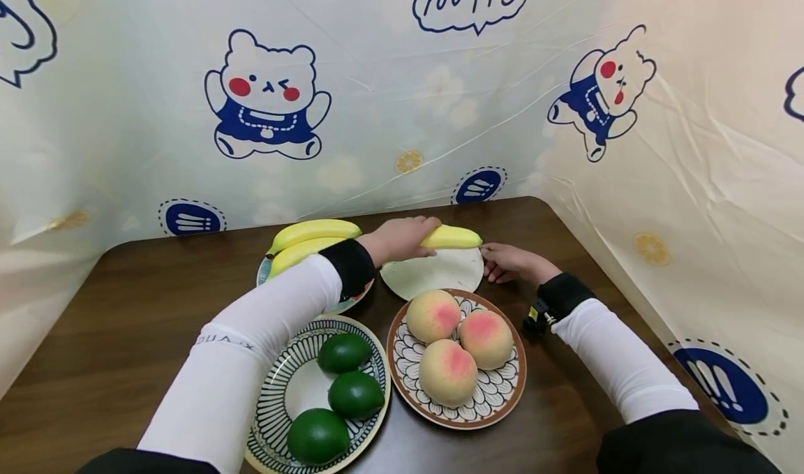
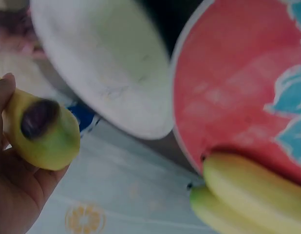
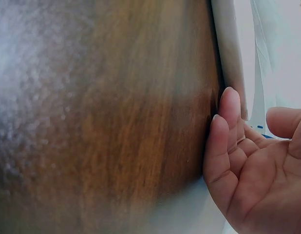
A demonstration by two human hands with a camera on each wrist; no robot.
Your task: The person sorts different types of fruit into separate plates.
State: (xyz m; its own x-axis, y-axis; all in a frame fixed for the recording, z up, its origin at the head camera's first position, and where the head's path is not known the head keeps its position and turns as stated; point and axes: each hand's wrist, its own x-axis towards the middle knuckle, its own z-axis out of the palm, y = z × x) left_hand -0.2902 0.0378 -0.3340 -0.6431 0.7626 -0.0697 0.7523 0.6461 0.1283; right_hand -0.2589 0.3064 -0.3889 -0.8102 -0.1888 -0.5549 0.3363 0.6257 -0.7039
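My left hand (image 1: 402,240) grips a yellow banana (image 1: 453,237) from above, holding it over the far part of a white plate (image 1: 433,275). In the left wrist view the banana's dark-tipped end (image 2: 39,119) pokes out of the hand. At the plate's right edge is my right hand (image 1: 511,261). Its fingertips (image 3: 230,100) touch the low side of the rim, while the thumb stands apart from it in the right wrist view. Left of the white plate, more bananas (image 1: 317,231) lie on a red and blue plate (image 2: 228,73), partly hidden by my left arm.
Nearer me, a brown-rimmed patterned plate (image 1: 461,421) bears three peaches (image 1: 449,373). Beside it a black-and-white striped plate (image 1: 276,383) holds three dark green oval fruits (image 1: 356,395). All stand on a dark wooden table (image 1: 157,320), with a printed cloth (image 1: 377,111) behind and right.
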